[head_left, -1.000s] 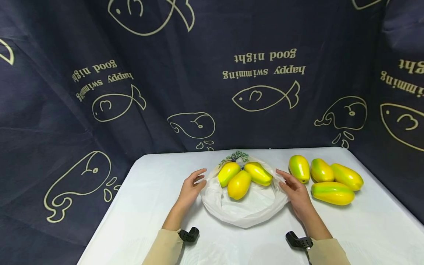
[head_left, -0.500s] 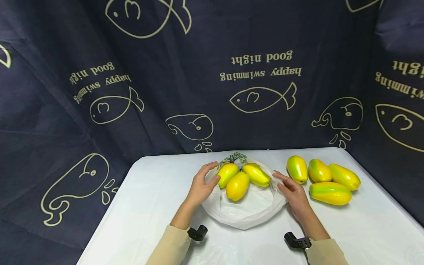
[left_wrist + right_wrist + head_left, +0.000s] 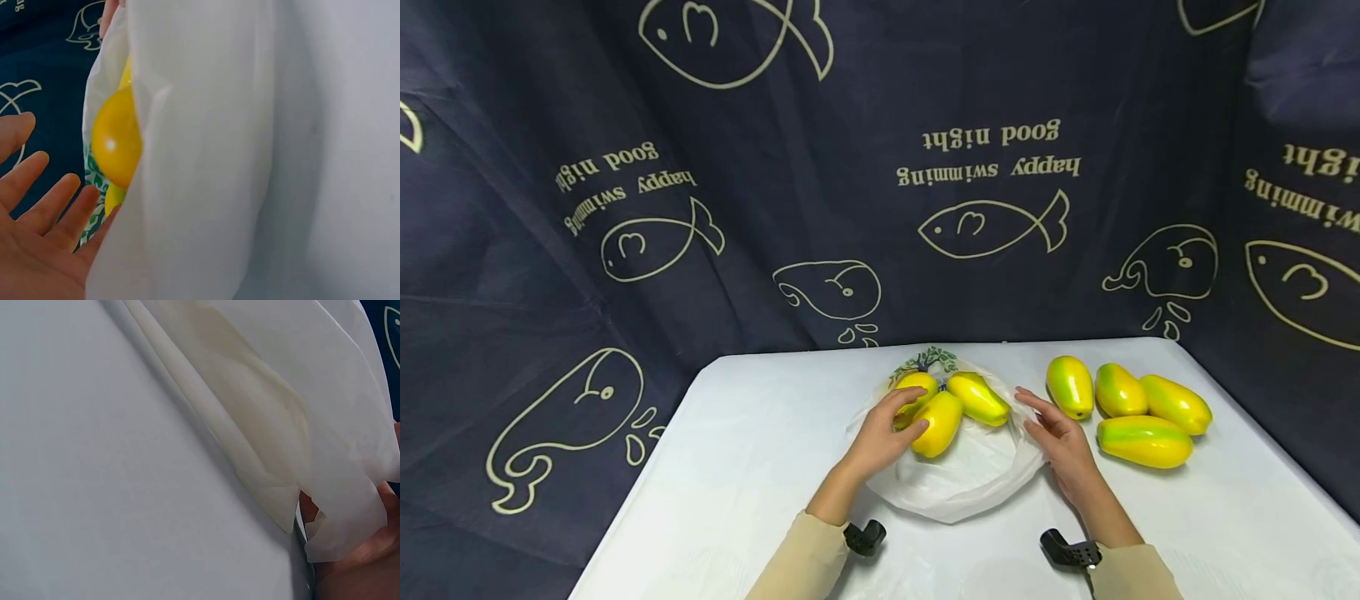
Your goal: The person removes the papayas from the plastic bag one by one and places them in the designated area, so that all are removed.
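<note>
A white plastic bag with a green tree print lies spread on the table, its mouth facing up. Three yellow papayas lie in it: a left papaya, a front papaya and a right papaya. My left hand reaches over the left papaya and hides part of it, the thumb tip beside the front one. Its fingers are spread in the left wrist view, with the orange-yellow end of a papaya beyond them. My right hand holds the bag's right rim, and plastic covers part of it in the right wrist view.
Several more papayas lie grouped on the white table right of the bag. A dark blue curtain with fish and whale drawings hangs behind and at the sides. Black wrist cameras sit at both sleeves.
My left hand has left the bag's left rim and moved right, over the papayas in the bag. The right hand has stayed at the right rim.
</note>
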`<act>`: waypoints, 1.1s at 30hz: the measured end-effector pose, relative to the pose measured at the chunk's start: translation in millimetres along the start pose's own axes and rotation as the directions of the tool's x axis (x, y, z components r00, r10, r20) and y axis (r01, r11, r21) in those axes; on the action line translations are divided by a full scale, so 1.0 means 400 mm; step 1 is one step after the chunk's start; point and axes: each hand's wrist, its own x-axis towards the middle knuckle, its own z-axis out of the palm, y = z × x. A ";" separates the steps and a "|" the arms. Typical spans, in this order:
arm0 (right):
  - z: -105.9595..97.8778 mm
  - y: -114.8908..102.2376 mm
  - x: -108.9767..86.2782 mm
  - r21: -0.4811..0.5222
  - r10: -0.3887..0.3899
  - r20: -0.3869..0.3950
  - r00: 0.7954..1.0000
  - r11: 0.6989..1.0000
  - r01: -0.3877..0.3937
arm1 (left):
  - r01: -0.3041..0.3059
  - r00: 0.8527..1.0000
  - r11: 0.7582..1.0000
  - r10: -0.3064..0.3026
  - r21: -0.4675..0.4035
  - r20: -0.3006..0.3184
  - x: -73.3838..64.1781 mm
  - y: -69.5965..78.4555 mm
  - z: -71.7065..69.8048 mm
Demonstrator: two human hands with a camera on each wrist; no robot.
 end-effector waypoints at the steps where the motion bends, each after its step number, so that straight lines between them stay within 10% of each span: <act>1: 0.000 0.000 0.000 -0.002 0.000 -0.002 1.000 1.000 0.000 | -0.001 1.000 1.000 0.001 0.005 0.005 0.000 -0.002 0.003; 33: 0.009 -0.007 -0.011 -0.007 -0.003 0.004 1.000 1.000 0.003 | 0.036 0.995 0.964 -0.058 0.265 0.076 0.010 -0.017 0.057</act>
